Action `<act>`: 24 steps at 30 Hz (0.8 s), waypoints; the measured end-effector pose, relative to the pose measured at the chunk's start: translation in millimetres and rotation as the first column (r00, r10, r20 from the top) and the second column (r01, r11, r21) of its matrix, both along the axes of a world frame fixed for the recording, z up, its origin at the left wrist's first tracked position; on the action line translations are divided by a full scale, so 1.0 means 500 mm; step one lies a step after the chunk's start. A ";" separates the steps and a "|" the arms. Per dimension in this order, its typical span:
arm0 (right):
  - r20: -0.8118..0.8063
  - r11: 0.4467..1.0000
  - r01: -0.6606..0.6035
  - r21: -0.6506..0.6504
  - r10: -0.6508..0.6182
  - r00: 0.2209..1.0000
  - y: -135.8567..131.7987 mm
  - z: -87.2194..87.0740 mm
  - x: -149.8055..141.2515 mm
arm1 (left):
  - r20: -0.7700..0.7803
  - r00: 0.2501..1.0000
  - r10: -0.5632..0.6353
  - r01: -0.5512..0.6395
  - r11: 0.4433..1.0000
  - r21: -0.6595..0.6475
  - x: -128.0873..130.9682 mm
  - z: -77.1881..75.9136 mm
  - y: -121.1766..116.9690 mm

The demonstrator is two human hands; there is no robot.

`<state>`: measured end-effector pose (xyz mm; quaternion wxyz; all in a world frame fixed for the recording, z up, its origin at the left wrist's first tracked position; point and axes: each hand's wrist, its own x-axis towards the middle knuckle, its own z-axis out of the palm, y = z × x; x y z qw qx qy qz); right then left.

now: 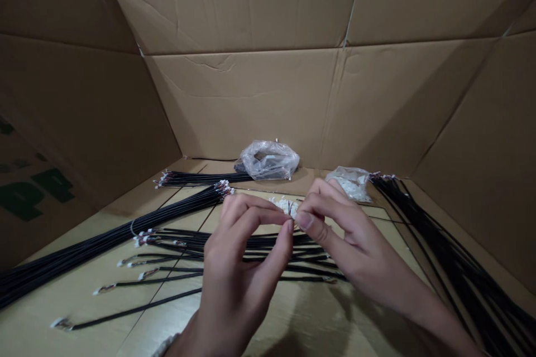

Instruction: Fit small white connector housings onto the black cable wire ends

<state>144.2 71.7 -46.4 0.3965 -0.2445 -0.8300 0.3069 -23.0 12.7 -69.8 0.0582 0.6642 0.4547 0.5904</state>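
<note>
My left hand is closed in a pinch, thumb against forefinger, on thin dark wires whose ends stick up from the fingertips. Close beside it, my right hand pinches with thumb and bent forefinger; what sits between those fingers is hidden. Just behind the fingertips lies a small pile of white connector housings. Under both hands, several black cables lie across the board, many with white connectors and short coloured wires at their left ends.
A tied bundle of black cables runs along the left. Further back are another cable bundle, a clear plastic bag and a bag of white parts. Loose cables spread on the right. Cardboard walls enclose the surface.
</note>
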 end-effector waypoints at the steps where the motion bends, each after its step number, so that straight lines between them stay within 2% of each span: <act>1: 0.021 0.999 0.008 0.042 -0.008 1.000 0.000 0.002 0.003 | -0.028 1.000 -0.011 0.011 1.000 -0.004 -0.002 0.003 -0.001; 4: 0.083 0.986 0.032 0.164 -0.046 0.996 0.000 0.009 0.012 | -0.098 0.995 -0.019 0.020 1.000 0.005 -0.005 0.014 -0.002; 6: 0.115 0.982 0.040 0.184 -0.062 0.991 0.001 0.014 0.018 | -0.159 0.987 0.018 -0.010 0.999 0.049 -0.005 0.022 -0.001; 11: 0.140 0.994 0.026 0.104 -0.041 0.989 -0.001 0.027 0.033 | -0.304 0.944 0.126 -0.073 0.981 0.179 0.001 0.039 0.006; 14: 0.160 0.996 0.063 0.060 -0.072 0.984 -0.007 0.032 0.041 | -0.381 0.910 0.163 -0.071 0.967 0.245 0.006 0.046 0.006; 17: 0.115 0.996 0.085 -0.030 -0.081 0.990 -0.012 0.035 0.046 | -0.452 0.868 0.208 -0.051 0.941 0.334 0.013 0.049 0.001; 20: 0.058 0.983 0.034 -0.178 -0.024 0.998 -0.015 0.037 0.049 | -0.535 0.809 0.245 0.002 0.908 0.419 0.016 0.048 -0.003; 24: 0.033 0.918 0.014 -0.397 -0.001 0.999 -0.016 0.041 0.052 | -0.644 0.714 0.275 0.082 0.880 0.467 0.007 0.043 -0.003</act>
